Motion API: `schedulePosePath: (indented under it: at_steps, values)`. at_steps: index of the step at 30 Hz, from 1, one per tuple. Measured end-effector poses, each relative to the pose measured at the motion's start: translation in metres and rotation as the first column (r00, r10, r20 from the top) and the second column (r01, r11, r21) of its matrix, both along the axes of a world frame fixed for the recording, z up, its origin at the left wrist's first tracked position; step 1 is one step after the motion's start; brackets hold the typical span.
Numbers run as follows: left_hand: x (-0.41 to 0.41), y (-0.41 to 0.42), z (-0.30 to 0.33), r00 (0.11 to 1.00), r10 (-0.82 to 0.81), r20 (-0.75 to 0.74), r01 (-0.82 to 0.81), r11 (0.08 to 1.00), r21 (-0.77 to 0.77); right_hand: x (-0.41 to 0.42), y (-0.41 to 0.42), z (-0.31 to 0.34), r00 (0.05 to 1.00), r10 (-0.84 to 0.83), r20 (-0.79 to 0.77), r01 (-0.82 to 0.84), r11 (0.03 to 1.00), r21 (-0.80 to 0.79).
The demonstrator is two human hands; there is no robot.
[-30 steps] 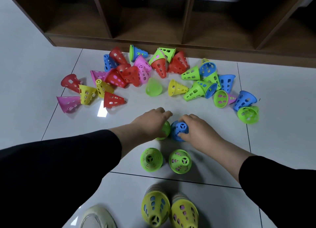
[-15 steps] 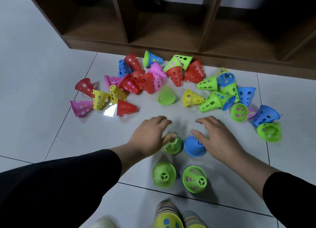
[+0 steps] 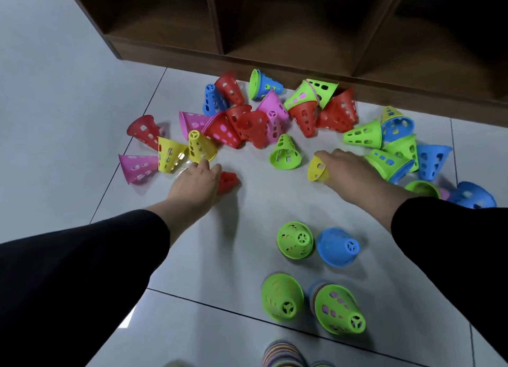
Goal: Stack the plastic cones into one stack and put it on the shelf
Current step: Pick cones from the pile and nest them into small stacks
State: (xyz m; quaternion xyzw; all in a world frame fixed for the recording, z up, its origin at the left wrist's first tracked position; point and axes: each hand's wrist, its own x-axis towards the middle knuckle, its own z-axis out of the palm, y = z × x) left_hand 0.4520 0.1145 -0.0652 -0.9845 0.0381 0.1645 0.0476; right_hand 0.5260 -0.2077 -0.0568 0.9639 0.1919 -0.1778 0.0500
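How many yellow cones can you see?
4 yellow cones: two side by side at far left, one at the right hand, one behind a blue cone by the shelf. Others may be hidden.

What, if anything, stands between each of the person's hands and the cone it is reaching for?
Nothing visible does. The left hand is already on the small red cone lying on the floor, and the right hand is at the yellow cone. Whether either has closed round its cone cannot be told.

Loose cones lie on floor before shelf; four upright stacks nearer the person.
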Motion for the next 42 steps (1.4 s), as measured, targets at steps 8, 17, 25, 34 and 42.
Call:
schedulePosePath:
  at_steps: [8, 17, 25, 34, 42]
  values:
    - [-0.01, -0.029, 0.017, 0.962, 0.27, 0.024, -0.226, 0.846, -0.483, -0.021, 0.007, 0.022, 0.979, -0.191, -0.066, 0.201, 0.894, 0.401]
    - [-0.061, -0.105, 0.065, 0.968, 0.086, -0.234, -0.248, 0.449, -0.859, -0.098, -0.045, 0.117, 0.949, -0.284, -0.133, 0.312, 0.803, 0.508]
    - [-0.084, -0.13, 0.05, 0.978, -0.161, -0.134, 0.026, 0.726, -0.687, -0.143, -0.051, 0.117, 0.989, 0.003, -0.147, 0.018, 0.99, 0.138]
    - [-0.085, -0.129, 0.038, 0.96, -0.223, -0.169, 0.098, 0.834, -0.543, -0.159, -0.045, 0.072, 0.98, -0.113, -0.163, 0.15, 0.961, 0.234]
    - [-0.033, -0.115, 0.039, 1.0, 0.003, 0.03, 0.014, 0.825, -0.566, -0.084, -0.072, 0.052, 0.839, -0.498, -0.22, 0.542, 0.722, 0.431]
